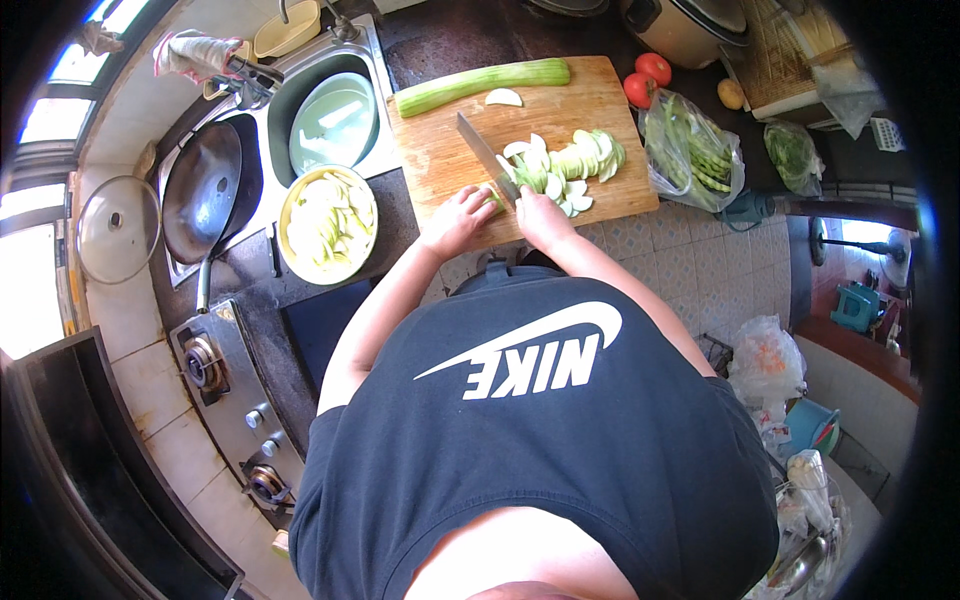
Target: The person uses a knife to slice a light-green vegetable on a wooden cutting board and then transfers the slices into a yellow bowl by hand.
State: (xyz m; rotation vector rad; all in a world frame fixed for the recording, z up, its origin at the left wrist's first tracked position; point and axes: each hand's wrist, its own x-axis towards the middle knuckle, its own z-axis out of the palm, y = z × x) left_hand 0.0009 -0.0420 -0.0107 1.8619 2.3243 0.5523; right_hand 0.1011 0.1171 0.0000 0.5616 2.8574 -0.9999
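My right hand point(541, 216) grips the handle of a kitchen knife point(484, 154), its blade slanting over the wooden cutting board point(442, 154). Left of the blade, my left hand point(459, 219) holds down a piece of pale green gourd point(493, 196) near the board's front edge. Many thin gourd slices point(592, 155) lie heaped to the right of the knife. A long peeled gourd length point(484, 84) rests along the board's back edge, with one loose slice point(503, 97) below it. The knife handle is hidden in my right hand.
A bowl of slices point(330, 221) stands left of the board, by a sink holding a basin point(334, 124). Farther left are a wok point(202, 191) and a gas stove point(225, 367). Tomatoes point(640, 89) and a bag of green beans point(694, 154) sit right of the board.
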